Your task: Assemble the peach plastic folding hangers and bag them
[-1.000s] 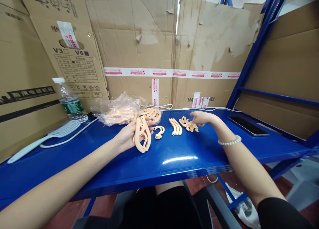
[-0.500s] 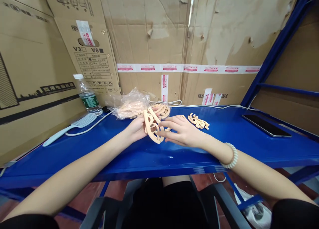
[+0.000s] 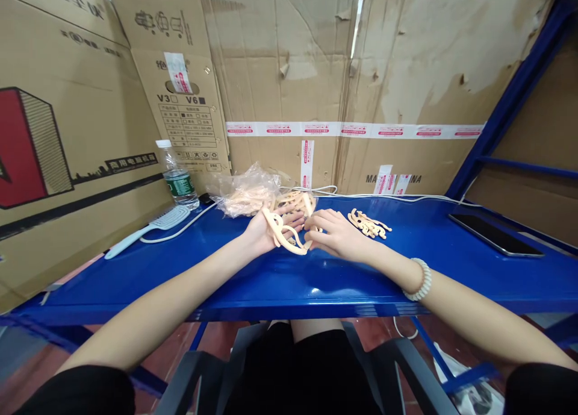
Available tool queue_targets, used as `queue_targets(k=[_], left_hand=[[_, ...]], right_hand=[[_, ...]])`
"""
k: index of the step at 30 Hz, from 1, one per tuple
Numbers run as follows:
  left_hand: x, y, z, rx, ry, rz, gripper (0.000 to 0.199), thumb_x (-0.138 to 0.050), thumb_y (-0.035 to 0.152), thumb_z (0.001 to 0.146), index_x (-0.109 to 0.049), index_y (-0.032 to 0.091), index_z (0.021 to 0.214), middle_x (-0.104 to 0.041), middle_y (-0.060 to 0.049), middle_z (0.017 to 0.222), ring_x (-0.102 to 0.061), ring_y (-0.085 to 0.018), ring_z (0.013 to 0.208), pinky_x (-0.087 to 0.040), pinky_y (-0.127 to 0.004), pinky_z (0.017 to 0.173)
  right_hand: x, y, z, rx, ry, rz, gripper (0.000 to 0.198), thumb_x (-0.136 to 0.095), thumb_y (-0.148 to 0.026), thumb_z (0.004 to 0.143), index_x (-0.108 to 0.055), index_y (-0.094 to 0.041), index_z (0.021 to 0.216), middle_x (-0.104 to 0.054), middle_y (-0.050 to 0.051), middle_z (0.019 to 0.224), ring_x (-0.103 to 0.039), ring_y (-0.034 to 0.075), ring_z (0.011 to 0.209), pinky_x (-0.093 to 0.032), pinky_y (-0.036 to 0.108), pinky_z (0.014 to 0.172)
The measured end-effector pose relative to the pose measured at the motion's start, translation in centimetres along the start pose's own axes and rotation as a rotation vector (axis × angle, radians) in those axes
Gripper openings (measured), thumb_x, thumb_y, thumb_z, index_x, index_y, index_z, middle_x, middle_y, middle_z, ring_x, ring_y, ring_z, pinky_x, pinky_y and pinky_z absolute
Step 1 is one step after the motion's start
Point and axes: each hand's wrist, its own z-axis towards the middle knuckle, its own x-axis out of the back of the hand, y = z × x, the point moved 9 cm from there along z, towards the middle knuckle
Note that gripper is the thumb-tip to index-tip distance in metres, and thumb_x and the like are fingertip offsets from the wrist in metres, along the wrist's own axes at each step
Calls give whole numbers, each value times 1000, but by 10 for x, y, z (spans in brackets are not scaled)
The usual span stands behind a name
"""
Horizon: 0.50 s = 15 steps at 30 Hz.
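My left hand (image 3: 262, 231) is palm up, its fingers stretched out, holding a beige plastic piece with curved arms that looks like a folding hanger (image 3: 289, 243). At the hanger's right end, the bent fingers of my right hand (image 3: 332, 234) grip its tip. The hanger hangs just above the blue table, partly hidden by my fingers. Behind my hands, a clear plastic bag (image 3: 248, 192) holds similar beige pieces. More beige curved pieces (image 3: 298, 201) lie right of the bag. To the right of my right hand is a small pile of beige hook-shaped parts (image 3: 368, 224).
On the left of the blue table (image 3: 280, 291) are a light-blue hairbrush (image 3: 158, 224) and a water bottle (image 3: 179, 183). A dark phone (image 3: 494, 234) lies at the right. A white cable (image 3: 401, 194) runs along the back, before cardboard walls (image 3: 280, 96).
The hanger has turned and its arms look less spread. My left fingers have opened out, and my right hand has moved to its end. The whole view has shifted slightly.
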Motion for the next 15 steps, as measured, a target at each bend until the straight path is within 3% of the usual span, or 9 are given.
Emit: queue_targets(k=[3, 8, 13, 15], left_hand=[[16, 0, 3, -17, 110, 95, 39, -31, 33, 99, -60, 7, 100, -71, -17, 80, -71, -24, 67, -58, -34, 59], [34, 9, 9, -160, 194, 198, 14, -48, 8, 86, -59, 11, 94, -69, -7, 69, -64, -15, 47, -52, -24, 46], [26, 16, -2, -187, 159, 323, 45, -47, -10, 64, -59, 13, 101, -69, -4, 71, -54, -9, 35, -34, -15, 32], [16, 17, -8, -161, 98, 386, 59, -44, -13, 56, -58, 13, 107, -72, -7, 84, -59, -11, 41, -39, -17, 35]], right_hand=[[-5, 1, -1, -23, -20, 30, 26, -40, -33, 101, -59, -17, 92, -64, 9, 95, -51, 23, 96, -34, 35, 84], [-10, 7, -3, -141, -56, 174, 20, -43, -31, 99, -53, -17, 88, -64, 4, 83, -53, 18, 75, -31, 36, 88], [-21, 27, -13, -382, -143, 340, 14, -46, -30, 97, -48, -19, 89, -64, 3, 76, -55, 16, 65, -35, 27, 65], [-23, 39, -21, -504, -163, 328, 15, -47, -32, 96, -47, -19, 89, -64, 2, 74, -56, 16, 62, -32, 25, 59]])
